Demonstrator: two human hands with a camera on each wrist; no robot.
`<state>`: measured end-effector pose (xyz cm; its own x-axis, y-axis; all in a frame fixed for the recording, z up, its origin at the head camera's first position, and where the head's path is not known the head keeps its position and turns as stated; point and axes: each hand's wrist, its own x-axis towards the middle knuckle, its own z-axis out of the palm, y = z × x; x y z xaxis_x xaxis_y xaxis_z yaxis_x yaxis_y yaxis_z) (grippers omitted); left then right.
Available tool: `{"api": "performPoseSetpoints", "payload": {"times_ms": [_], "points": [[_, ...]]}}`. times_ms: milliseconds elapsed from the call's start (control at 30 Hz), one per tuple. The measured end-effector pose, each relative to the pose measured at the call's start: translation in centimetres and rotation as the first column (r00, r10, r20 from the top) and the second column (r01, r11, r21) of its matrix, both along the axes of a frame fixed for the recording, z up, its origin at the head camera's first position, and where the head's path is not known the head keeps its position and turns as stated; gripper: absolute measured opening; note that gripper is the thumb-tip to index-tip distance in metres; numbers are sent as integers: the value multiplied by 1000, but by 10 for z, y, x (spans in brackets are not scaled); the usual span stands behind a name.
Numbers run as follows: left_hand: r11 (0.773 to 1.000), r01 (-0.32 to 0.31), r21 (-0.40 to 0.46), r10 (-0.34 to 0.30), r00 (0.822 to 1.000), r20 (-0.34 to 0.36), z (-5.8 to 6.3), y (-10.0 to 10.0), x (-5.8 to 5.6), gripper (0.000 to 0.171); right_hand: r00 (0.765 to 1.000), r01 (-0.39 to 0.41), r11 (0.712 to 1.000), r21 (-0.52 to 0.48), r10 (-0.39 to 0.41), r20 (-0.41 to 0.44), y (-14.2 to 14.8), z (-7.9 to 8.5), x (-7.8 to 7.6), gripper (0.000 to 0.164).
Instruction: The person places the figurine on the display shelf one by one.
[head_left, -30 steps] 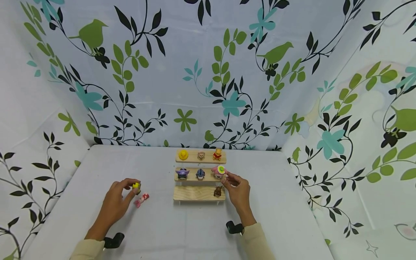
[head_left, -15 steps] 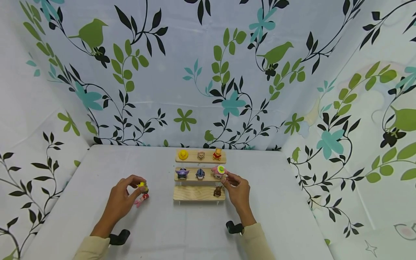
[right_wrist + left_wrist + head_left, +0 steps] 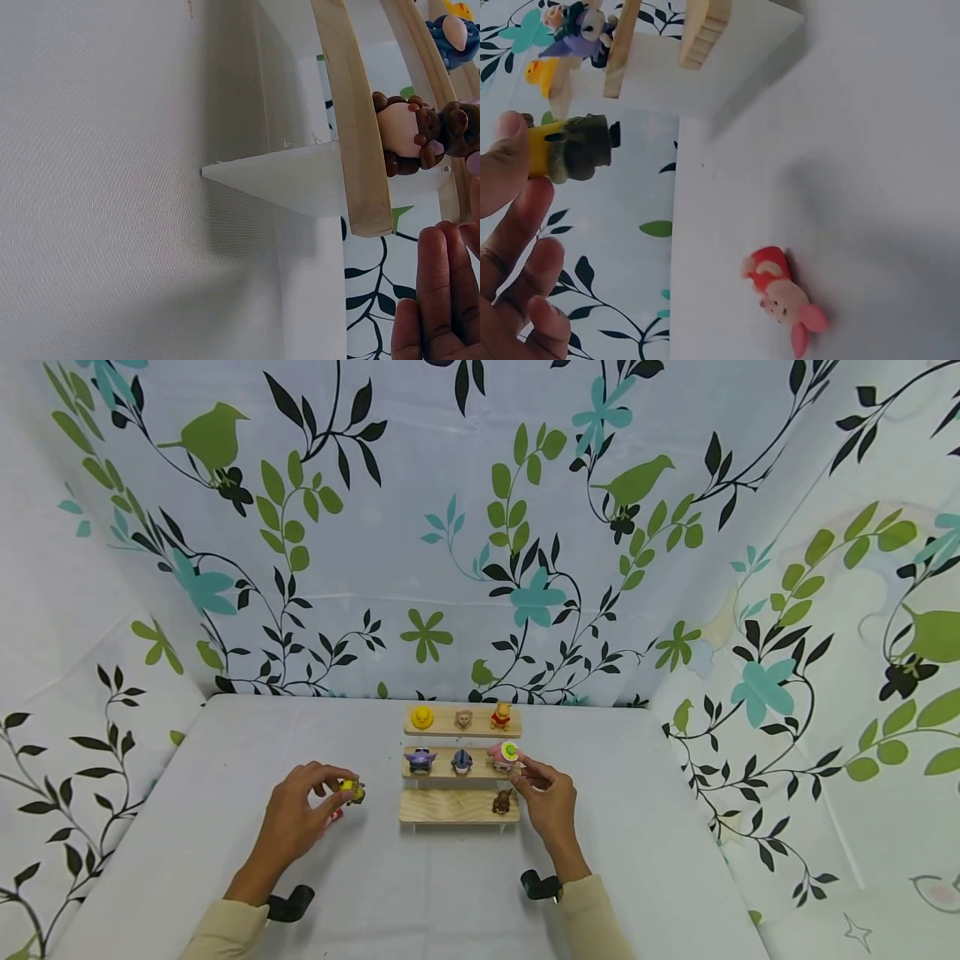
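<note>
My left hand (image 3: 296, 814) pinches a small yellow and olive-grey figurine (image 3: 352, 790) between thumb and fingertips, held above the table left of the shelf. In the left wrist view this figurine (image 3: 581, 146) lies sideways in the frame. A pink piglet figurine in red (image 3: 780, 289) lies on the table below; in the head view the left hand mostly covers it. My right hand (image 3: 551, 797) holds a pink figurine with a green-yellow round part (image 3: 504, 756) at the right end of the middle shelf. Beneath it, a brown figurine (image 3: 409, 135) sits on the lowest shelf.
The three-tier wooden shelf (image 3: 450, 807) stands mid-table. On its top tier are a yellow duck (image 3: 422, 717), a small face-like figurine (image 3: 463, 719) and a bear in red (image 3: 501, 717). Purple (image 3: 421, 761) and blue (image 3: 462, 762) figurines stand on the middle tier. Patterned cloth (image 3: 345, 568) hangs behind.
My left hand has moved right toward the shelf with the yellow and olive-grey figurine, passing over the piglet figurine. The right hand stays at the pink figurine.
</note>
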<state>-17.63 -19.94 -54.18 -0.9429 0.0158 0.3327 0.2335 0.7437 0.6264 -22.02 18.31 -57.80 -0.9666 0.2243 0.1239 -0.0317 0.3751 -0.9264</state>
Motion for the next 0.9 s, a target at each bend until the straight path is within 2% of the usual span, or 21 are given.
{"api": "performPoseSetpoints", "payload": {"times_ms": [200,467,700,900], "points": [[996,93,-6,-93,995,31,9,14,-2,29,1000,1,1000,-5,-1,-8,0,0,0,36],[977,213,-25,-212,976,47,25,36,-10,29,1000,5,1000,-1,-5,-8,-1,0,0,37],[954,278,-110,-271,960,73,34,60,-18,27,1000,7,1000,-2,-7,-1,0,-1,-1,36],[921,342,-189,-333,940,77,43,77,-22,24,1000,-3,1000,-20,3,-4,0,0,-1,37]]}}
